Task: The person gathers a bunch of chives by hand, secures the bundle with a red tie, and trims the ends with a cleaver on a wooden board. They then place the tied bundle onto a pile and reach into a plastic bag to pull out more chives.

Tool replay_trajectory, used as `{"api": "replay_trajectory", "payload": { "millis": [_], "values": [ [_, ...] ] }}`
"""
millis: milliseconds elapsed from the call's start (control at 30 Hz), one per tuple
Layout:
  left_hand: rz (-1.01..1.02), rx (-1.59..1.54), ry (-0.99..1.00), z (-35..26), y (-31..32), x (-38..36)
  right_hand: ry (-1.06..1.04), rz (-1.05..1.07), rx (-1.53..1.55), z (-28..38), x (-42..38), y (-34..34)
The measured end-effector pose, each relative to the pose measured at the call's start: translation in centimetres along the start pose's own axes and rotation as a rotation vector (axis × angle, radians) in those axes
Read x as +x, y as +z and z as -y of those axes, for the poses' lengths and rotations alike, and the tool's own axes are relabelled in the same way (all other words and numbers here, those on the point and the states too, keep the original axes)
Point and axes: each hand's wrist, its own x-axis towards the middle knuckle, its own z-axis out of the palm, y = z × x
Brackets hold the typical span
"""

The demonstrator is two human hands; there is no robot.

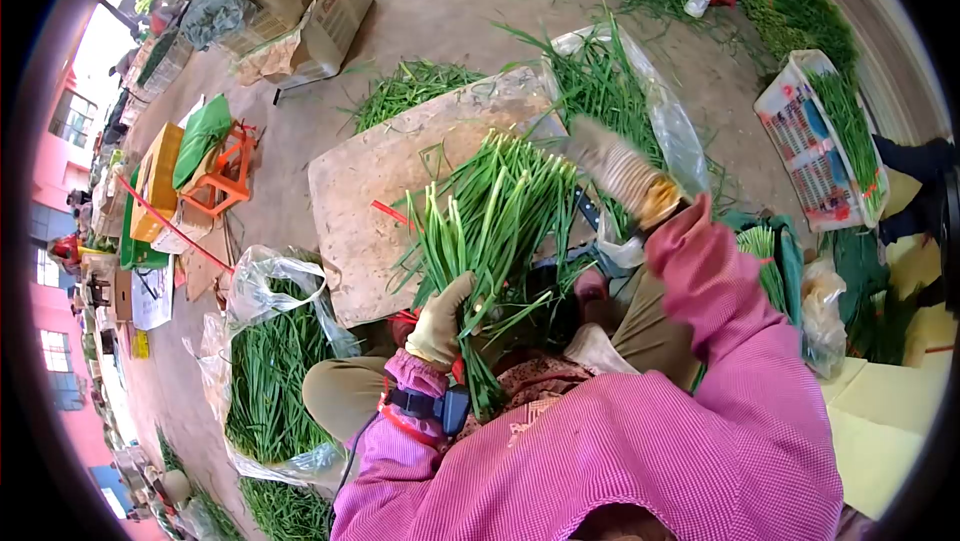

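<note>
My left hand [440, 323], in a pale work glove, is closed around a few garlic chives at the near edge of the board. Their long green leaves hang down over my lap. Beside it a large heap of garlic chives [515, 191] lies on the worn board [365, 186], whitish ends pointing away from me. My right hand [622, 173], gloved with a striped cuff-like pattern, is raised to the right of the heap. Motion smears its fingers, so I cannot see whether it holds anything. A red strip [390, 211] lies left of the heap.
Plastic bags of greens stand left [280, 371] and beyond the board to the right [610, 91]. A patterned basket [815, 141] of greens is at far right. An orange stool [225, 171] and cardboard boxes [300, 16] are to the left. Another person's foot [697, 3] shows at the back.
</note>
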Motion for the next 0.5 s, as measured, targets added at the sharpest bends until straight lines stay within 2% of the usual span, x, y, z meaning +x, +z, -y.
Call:
{"api": "replay_trajectory", "payload": {
  "millis": [33,67,100,133,167,233,267,300,367,400,433,500],
  "values": [
    [0.032,0.036,0.015,-0.2,0.4,-0.1,-0.007,0.096,0.012,-2.7,-0.3,1.3],
    [0.047,0.099,0.135,-0.4,1.6,-0.6,0.333,0.138,0.057,-3.0,-0.7,3.8],
    [0.042,0.101,0.136,-0.7,2.1,-0.9,0.164,0.397,-0.361,-3.9,1.4,5.3],
    [0.040,0.103,0.077,-1.1,2.4,-1.0,0.332,0.259,-0.021,-4.7,-0.3,6.2],
    [0.038,0.104,0.016,-1.1,2.5,-1.1,0.494,0.117,0.320,-0.1,-2.1,7.8],
    [0.051,0.068,0.035,-0.6,2.6,-1.1,0.472,0.159,0.618,-3.0,-2.1,9.0],
    [0.052,0.020,0.034,-0.6,2.9,-1.2,0.252,0.200,0.225,-2.9,-2.1,8.8],
    [0.054,-0.029,0.033,-0.7,3.0,-1.2,0.251,0.202,0.224,-2.9,-2.2,9.4],
    [0.061,-0.004,0.061,-0.5,2.6,-0.9,0.534,0.066,0.650,-3.0,-2.7,11.0],
    [0.111,0.081,0.053,-0.9,2.5,-1.0,0.571,0.052,0.660,-2.9,-2.8,11.0],
    [0.161,0.165,0.044,-1.2,2.6,-1.2,0.575,0.054,0.658,-3.1,-3.0,11.2],
    [0.114,0.138,-0.021,-1.2,3.4,-1.3,0.346,0.111,0.385,-3.5,-3.5,11.8]
  ]
}}
